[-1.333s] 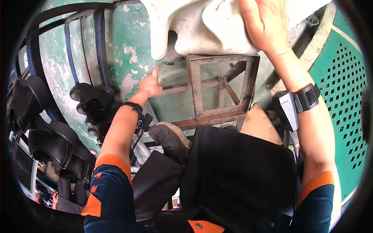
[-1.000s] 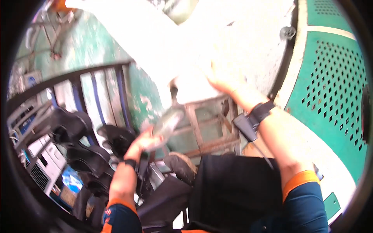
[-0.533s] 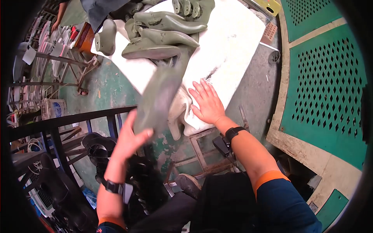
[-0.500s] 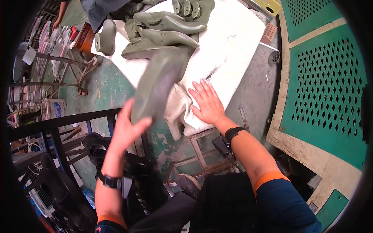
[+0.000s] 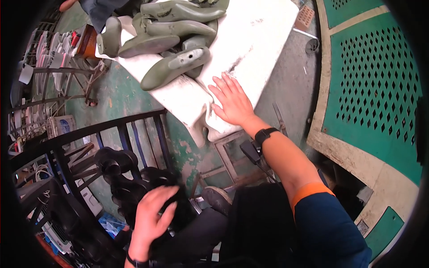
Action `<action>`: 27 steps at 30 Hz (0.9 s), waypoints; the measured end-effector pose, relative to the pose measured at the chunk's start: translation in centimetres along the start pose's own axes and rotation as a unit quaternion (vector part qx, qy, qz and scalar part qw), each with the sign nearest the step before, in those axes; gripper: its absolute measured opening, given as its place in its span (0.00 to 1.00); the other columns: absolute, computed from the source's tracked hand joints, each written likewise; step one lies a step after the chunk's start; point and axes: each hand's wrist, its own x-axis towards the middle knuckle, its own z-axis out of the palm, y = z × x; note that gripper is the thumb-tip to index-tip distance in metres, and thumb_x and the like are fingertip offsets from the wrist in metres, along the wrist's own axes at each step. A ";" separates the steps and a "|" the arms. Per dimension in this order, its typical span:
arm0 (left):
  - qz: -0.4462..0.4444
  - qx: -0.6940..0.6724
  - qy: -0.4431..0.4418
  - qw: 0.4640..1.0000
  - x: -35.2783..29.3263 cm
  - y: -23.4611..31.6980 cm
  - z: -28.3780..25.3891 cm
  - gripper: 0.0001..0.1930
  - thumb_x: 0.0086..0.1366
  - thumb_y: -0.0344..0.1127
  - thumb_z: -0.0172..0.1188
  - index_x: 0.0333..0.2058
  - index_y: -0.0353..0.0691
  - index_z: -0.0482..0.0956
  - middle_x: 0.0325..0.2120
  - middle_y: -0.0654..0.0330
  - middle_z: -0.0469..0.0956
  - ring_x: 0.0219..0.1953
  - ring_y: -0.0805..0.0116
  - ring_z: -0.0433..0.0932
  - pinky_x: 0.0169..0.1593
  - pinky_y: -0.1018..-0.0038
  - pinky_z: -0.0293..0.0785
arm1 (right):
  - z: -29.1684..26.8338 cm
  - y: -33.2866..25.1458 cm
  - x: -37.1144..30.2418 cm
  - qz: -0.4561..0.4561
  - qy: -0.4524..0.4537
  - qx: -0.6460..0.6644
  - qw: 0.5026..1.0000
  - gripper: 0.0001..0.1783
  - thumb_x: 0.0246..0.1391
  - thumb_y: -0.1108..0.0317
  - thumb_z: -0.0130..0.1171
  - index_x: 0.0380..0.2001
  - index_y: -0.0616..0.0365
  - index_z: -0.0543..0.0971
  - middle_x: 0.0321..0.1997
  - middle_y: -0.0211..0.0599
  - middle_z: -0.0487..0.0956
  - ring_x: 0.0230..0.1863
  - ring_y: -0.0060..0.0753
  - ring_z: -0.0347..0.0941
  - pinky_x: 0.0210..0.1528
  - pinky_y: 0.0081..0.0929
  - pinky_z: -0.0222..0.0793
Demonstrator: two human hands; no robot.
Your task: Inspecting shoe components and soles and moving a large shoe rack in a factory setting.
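Note:
A green shoe last [image 5: 174, 69] lies on its side on the white tabletop [image 5: 263, 49], a dark hole visible in its paler top. Behind it several more green shoe lasts [image 5: 181, 29] are heaped together, and one last [image 5: 109, 36] stands at the left edge. My right hand [image 5: 232, 102] rests flat on the white surface near its front edge, fingers stretched out, holding nothing. Low on the left, my left hand [image 5: 154, 214] hangs over black boots [image 5: 117, 166], thumb and fingers apart and nothing in them.
A dark metal rack [image 5: 67, 145] stands at the left, with boots beside it. Green perforated panels [image 5: 375, 85] rise on the right. A metal frame [image 5: 228, 156] stands under the table's front. Another person's dark clothing [image 5: 100, 13] shows at the top left.
The blurred last that was by my left hand now lies on the table against the heap. My left hand has dropped back toward the boots. My right hand stays on the white surface.

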 end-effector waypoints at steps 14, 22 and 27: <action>-0.134 0.099 -0.033 0.986 -21.9 1.5 3.1 0.14 0.54 0.29 0.60 0.40 0.32 0.82 0.39 0.48 0.83 0.43 0.45 0.81 0.51 0.58 0.74 | 0.8 0.2 -1.0 0.008 -0.021 -0.006 1.000 0.34 0.60 0.48 0.55 0.66 0.50 0.69 0.74 0.44 0.62 0.77 0.53 0.50 0.77 0.52 0.46; -0.117 0.093 0.077 0.986 -24.6 3.1 4.2 0.11 0.56 0.30 0.55 0.35 0.31 0.80 0.36 0.49 0.83 0.41 0.49 0.82 0.53 0.54 0.73 | -2.4 6.9 -0.8 0.068 -0.117 0.252 0.958 0.24 0.63 0.52 0.55 0.55 0.55 0.80 0.58 0.43 0.79 0.64 0.43 0.71 0.66 0.42 0.65; -0.080 0.095 0.099 0.987 -24.5 4.9 4.3 0.10 0.58 0.29 0.53 0.36 0.31 0.80 0.34 0.50 0.82 0.39 0.49 0.81 0.51 0.55 0.75 | -3.7 17.0 -13.0 0.417 -0.031 0.065 0.906 0.21 0.63 0.54 0.51 0.37 0.62 0.82 0.24 0.36 0.78 0.26 0.29 0.75 0.31 0.32 0.72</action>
